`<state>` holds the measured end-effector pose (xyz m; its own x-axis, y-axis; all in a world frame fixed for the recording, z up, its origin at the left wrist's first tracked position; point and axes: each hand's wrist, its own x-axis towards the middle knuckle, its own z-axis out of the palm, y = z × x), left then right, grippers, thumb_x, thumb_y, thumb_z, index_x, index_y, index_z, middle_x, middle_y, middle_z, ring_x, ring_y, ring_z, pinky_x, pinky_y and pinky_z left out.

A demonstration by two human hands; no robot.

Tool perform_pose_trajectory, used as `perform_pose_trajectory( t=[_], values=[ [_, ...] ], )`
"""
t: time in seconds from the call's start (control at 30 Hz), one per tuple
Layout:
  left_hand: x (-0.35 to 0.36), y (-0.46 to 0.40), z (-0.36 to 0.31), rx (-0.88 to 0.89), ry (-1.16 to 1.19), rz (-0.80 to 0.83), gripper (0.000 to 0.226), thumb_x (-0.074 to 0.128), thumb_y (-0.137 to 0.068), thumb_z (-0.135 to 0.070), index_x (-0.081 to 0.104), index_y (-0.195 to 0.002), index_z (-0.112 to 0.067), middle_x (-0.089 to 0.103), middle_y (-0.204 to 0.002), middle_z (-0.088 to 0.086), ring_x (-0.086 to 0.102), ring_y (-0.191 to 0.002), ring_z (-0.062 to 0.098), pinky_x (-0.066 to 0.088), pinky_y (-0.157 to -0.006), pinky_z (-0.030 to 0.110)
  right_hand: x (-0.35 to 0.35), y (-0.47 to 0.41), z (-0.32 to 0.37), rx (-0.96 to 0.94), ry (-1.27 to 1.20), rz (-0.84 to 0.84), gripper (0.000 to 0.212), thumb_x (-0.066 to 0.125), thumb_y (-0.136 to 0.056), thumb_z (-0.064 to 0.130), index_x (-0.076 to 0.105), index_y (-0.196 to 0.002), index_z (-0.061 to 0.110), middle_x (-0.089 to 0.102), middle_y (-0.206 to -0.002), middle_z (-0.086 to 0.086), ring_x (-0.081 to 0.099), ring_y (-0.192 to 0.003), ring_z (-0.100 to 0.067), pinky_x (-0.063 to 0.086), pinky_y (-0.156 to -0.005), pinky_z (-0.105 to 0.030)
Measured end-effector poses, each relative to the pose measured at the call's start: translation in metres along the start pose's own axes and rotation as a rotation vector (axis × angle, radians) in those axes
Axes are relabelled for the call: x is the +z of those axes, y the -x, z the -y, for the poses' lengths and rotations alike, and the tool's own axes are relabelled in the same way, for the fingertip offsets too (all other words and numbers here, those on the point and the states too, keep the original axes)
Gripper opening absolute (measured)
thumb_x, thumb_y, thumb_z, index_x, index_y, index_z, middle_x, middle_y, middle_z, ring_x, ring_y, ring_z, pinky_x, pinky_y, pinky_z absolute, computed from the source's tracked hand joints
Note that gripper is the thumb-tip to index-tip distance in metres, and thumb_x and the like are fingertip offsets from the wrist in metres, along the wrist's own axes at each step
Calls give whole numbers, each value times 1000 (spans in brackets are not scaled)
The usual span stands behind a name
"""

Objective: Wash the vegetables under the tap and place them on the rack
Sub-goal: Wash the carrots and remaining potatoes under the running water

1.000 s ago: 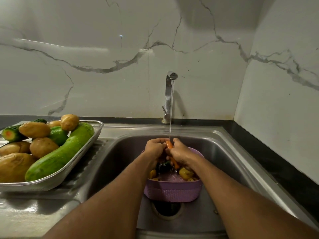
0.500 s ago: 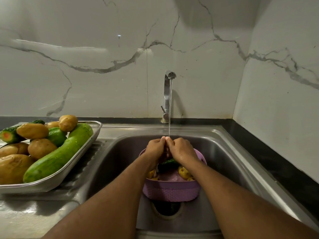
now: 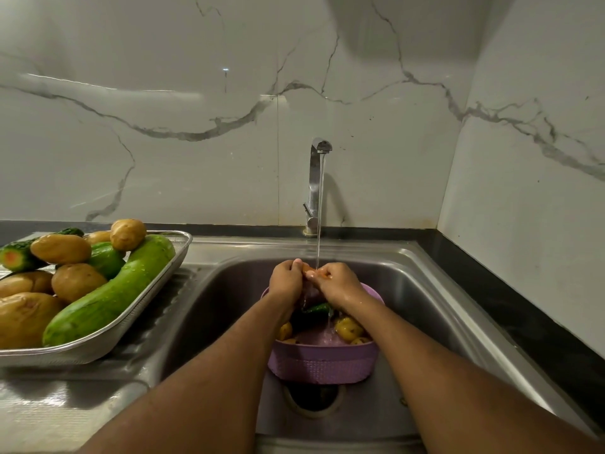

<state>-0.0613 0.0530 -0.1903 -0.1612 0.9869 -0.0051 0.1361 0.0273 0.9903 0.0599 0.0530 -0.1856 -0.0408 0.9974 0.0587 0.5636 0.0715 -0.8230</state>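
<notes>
1. My left hand (image 3: 286, 279) and right hand (image 3: 339, 281) both pinch a carrot (image 3: 309, 273) between them, under the tap (image 3: 319, 178) stream.
2. It sits above the basket (image 3: 322, 363) in the sink (image 3: 425, 290).
3. The rack (image 3: 157, 290) lies left.

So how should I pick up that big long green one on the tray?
Grab the big green gourd around its middle, from above and the sink side. Potatoes crowd its far side, and it looks wet and fat, so two hands are probably safest.
</notes>
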Motion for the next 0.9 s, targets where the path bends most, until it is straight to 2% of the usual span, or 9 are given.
perform_pose_trajectory(
  t=[0.13, 0.2, 0.27, 0.4, 0.5, 0.57, 0.63, 0.77, 0.9],
  values=[
    [-1, -4, 1, -37, 23, -52, 37, 37, -112, -30, 68, -108, -11, 68, -97, 9, 66, -95, 22, 56, -92, 42, 0, 1, 6, 23, 195, -62, 52, 54, -98, 64, 68, -82, 17, 69, -81, -3, 66, -79, -19, 53, -75, -35],
    [-2, -4, 0, -39, 53, -71, 36, 36, -112, -29, 66, -106, -12, 66, -92, 6, 63, -87, 17, 54, -86, 37, 0, 1, 7, 39, 271, -105, 56, 51, -94, 73, 63, -71, 23, 66, -75, 1, 65, -75, -19, 48, -70, -34],
    [-1, -6, 0, -28, 31, -86, 36, 36, -112, -29, 66, -108, -11, 66, -92, 6, 61, -84, 15, 51, -78, 33, -1, 3, 7, 51, 287, -133, 57, 50, -94, 74, 64, -72, 24, 66, -75, 1, 63, -74, -19, 46, -67, -34],
    [-1, -7, 2, -72, 28, -79, 36, 34, -112, -31, 63, -117, -11, 65, -107, 14, 59, -86, 18, 50, -79, 34, 0, 3, 4, -5, 206, -75, 39, 44, -108, 45, 69, -101, 16, 66, -86, -2, 65, -85, -22, 53, -81, -39],
    [-1, -7, 4, -116, 37, -54, 35, 35, -112, -31, 60, -127, -11, 61, -104, 10, 59, -91, 19, 50, -84, 36, -1, 3, 1, 11, 66, -27, 27, 43, -110, 22, 67, -120, 13, 63, -86, -4, 61, -80, -18, 55, -86, -38],
    [0, -7, 5, -119, 25, -27, 35, 35, -112, -32, 60, -128, -14, 61, -107, 10, 60, -100, 22, 52, -95, 41, -3, 2, -4, 34, 20, -21, 27, 46, -109, 18, 67, -125, 13, 64, -91, -6, 61, -83, -18, 54, -86, -36],
    [1, -7, 4, -103, -3, -7, 33, 34, -112, -31, 61, -121, -15, 61, -102, 9, 59, -97, 22, 51, -99, 44, -5, 1, -6, 43, -24, -39, 27, 48, -108, 20, 69, -123, 13, 67, -95, -9, 62, -85, -20, 55, -86, -36],
    [0, -10, 4, -84, -13, -59, 36, 33, -112, -32, 60, -120, -9, 63, -100, 11, 60, -88, 20, 50, -79, 35, -8, -1, -4, 16, 10, -69, 34, 49, -108, 41, 69, -93, 18, 67, -85, -1, 62, -77, -13, 48, -67, -26],
    [-2, -10, 4, -81, 54, -111, 36, 32, -113, -31, 60, -123, -9, 65, -104, 12, 62, -88, 19, 49, -70, 30, -6, -3, 0, 118, 73, -101, 53, 50, -101, 61, 71, -88, 14, 67, -81, -1, 63, -77, -17, 45, -72, -33]
  ],
)
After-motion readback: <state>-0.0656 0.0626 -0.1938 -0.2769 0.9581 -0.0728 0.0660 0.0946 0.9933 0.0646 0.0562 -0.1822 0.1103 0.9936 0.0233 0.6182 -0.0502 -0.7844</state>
